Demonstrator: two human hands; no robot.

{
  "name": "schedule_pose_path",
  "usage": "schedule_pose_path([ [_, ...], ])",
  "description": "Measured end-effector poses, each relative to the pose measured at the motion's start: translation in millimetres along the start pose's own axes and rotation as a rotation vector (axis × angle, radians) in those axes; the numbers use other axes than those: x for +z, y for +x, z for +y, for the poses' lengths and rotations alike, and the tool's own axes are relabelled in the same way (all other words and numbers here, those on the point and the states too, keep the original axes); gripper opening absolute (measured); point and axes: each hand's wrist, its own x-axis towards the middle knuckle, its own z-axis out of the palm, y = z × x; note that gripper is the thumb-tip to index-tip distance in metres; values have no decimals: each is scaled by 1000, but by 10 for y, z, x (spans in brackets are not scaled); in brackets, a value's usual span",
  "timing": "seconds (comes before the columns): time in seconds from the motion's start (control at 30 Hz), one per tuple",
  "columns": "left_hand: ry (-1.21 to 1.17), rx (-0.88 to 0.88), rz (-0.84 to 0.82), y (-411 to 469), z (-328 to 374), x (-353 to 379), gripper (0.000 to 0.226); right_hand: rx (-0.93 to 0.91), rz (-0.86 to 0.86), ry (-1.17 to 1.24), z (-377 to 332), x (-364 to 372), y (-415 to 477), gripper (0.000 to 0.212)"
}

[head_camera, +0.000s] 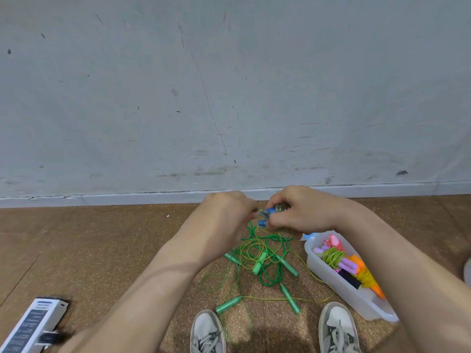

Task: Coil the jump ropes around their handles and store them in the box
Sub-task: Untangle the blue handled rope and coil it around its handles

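Standing view, brown cork-textured floor point(102, 250) below, scuffed grey wall behind.

- A pair of short blue plastic handles point(267, 212) is held in the air above the middle of the floor. The right hand point(300, 212) is clenched round them.
- The left hand point(226, 215) is curled. Its tips appear pinched on the dark green cord point(252, 231) where it leaves the handles, though some blur is noted there.
- The cord hangs down from the hands to the loose tangle of green ropes point(265, 253), which is spread with its green plastic handles point(258, 263) on the floor between wall and shoes point(207, 329).
- The translucent white plastic box point(331, 278) is set at the right side of the floor. Coiled ropes in pink, purple, orange and yellow are already laid inside.

Handling, as judged: the cord is taken to be light, limp and springy, likely smooth, so turns may slip off if tension is lost. The handles are rigid and are best gripped together mid-length. The cord is best pinched close to the wrap.
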Motion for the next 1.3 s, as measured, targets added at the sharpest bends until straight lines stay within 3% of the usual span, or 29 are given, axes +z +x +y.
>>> schedule_pose_path([
  [0.13,-429,-174,90,18,21,-6,12,5,-58,133,-44,19,0,14],
  [0.27,-826,-369,136,79,65,29,24,-12,-101,248,-72,-7,-28,11],
  [0.53,-835,-364,157,127,-66,90,17,-22,-119,366,-80,-76,-99,13],
  [0.63,-771,-271,201,120,-36,112,19,-17,-125,388,-73,-80,-117,12],
  [0.77,-666,-139,331,127,48,129,13,-25,-134,421,-47,-108,-138,31],
  [0.87,-595,-72,371,144,68,146,9,-26,-141,421,-30,-114,-155,27],
  [1.2,-880,-218,189,166,22,156,19,-20,-142,449,-51,-148,-183,40],
  [1.3,-921,-281,170,165,1,145,27,-19,-138,454,-65,-151,-191,34],
])
